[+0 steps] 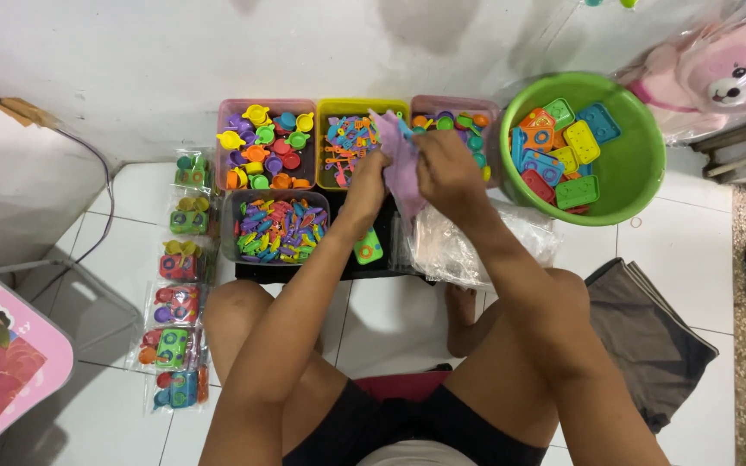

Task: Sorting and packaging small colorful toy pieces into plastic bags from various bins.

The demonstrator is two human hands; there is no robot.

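Mid-frame, above the trays, both hands grip a clear bag with purple backing [401, 160]: left hand [369, 177] and right hand [446, 168], fingers clamped on it, seemingly mid-filling; next needs steady holding open.

The green basin [628, 173] is smooth, glossy plastic, and the flat toy plates [563, 147] inside it share that sheen. Just left of the basin, the trays [267, 108] hold bright moulded plastic pieces. Below the basin's left rim lie clear, crinkled film bags [468, 242] — shiny. Both hands [442, 168] pinch a thin lilac sheet [399, 155], matt — its material cannot be told.
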